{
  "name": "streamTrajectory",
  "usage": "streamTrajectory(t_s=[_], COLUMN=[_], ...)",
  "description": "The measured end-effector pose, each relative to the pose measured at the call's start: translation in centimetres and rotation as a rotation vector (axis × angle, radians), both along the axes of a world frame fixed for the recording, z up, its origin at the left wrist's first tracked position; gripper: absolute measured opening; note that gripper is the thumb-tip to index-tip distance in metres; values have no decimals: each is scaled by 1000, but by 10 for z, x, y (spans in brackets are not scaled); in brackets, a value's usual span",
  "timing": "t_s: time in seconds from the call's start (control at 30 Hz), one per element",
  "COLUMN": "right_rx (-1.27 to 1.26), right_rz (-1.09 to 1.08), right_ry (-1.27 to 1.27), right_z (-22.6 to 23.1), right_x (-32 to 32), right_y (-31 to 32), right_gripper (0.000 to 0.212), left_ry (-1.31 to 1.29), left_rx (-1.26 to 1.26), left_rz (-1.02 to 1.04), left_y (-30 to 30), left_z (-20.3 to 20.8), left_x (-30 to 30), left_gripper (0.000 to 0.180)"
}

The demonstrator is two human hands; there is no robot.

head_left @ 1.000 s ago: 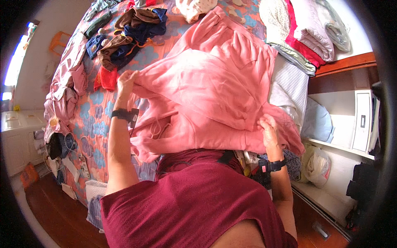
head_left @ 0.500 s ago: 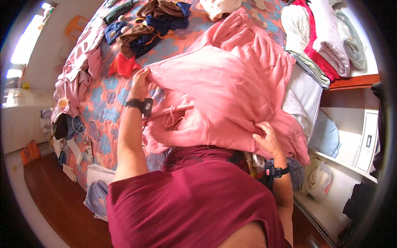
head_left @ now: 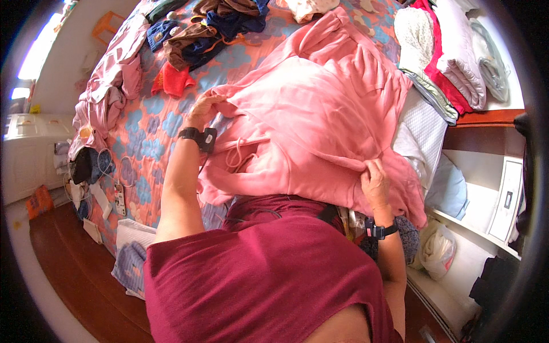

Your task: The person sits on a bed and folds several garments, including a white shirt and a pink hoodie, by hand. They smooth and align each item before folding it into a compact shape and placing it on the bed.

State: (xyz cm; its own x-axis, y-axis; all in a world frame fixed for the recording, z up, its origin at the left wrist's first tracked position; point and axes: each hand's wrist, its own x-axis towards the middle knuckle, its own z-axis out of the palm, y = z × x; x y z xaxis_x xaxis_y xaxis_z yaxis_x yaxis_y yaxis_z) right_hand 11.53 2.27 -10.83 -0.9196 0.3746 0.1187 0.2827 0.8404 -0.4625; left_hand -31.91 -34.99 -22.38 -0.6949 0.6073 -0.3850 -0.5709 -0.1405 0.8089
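A garment point(head_left: 320, 120) lies on the bedspread point(head_left: 152, 150), left of quilts point(head_left: 462, 71).

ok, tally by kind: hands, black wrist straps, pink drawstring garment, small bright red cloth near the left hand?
Hands: 2 (left hand, right hand)
Black wrist straps: 2 (left strap, right strap)
Pink drawstring garment: 1 (layers overlap; a second piece can't be ruled out)
Small bright red cloth: 1
Total: 6
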Motion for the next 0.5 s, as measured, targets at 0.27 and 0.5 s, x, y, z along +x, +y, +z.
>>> streamTrajectory(t_s=[0.27,0.5], right_rx=[94,158], right_rz=[-150,76], right_ry=[432,331], right_z=[119,83], right_x=[-21,5], right_y=[34,5], right_gripper=[21,26], left_ry=[146,28], left_rx=[219,70], left_rz=[-32,277], left_y=[-12,-37], left_z=[28,-24], left_x=[-23,-43], left_gripper=[24,35])
